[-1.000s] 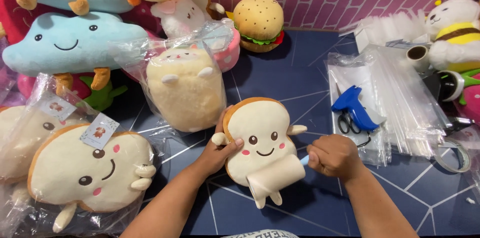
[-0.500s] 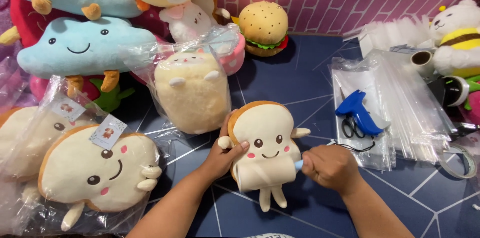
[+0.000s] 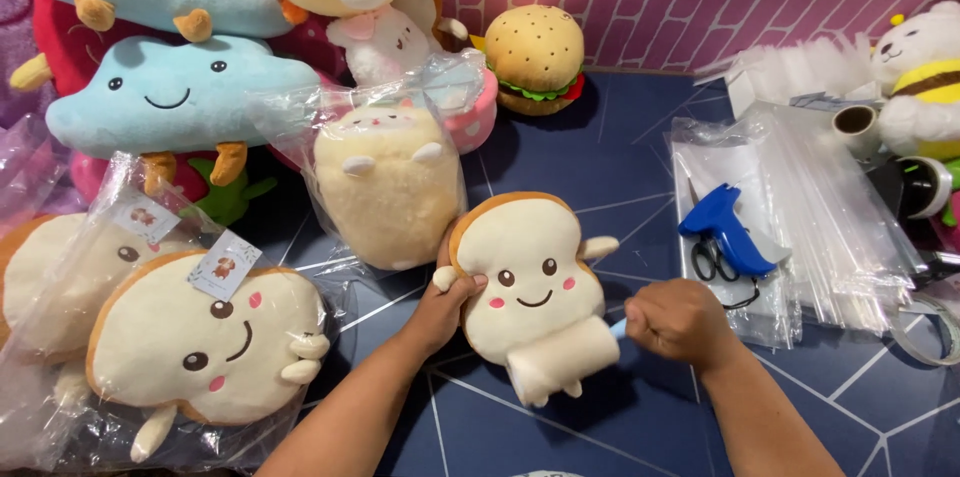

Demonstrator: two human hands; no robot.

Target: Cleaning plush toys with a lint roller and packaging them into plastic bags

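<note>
A toast-shaped plush [image 3: 528, 272] with a smiling face lies face up on the dark blue floor mat [image 3: 600, 137]. My left hand [image 3: 445, 302] grips its left edge beside the small arm. My right hand [image 3: 680, 322] is closed on the light blue handle of a white lint roller [image 3: 562, 359], which rests across the plush's lower part.
Two larger bagged toast plushes [image 3: 200, 347] lie at left, a bagged cream plush [image 3: 385, 182] behind. Cloud plushes [image 3: 170, 97], a fox and a burger plush [image 3: 535, 57] line the pink brick wall. At right sit clear bags [image 3: 830, 217], a blue tag gun [image 3: 725, 232], scissors, tape rolls.
The view has shifted slightly, so everything sits a little further right in the frame. The roller stays across the plush's lower half with both hands holding as before.
</note>
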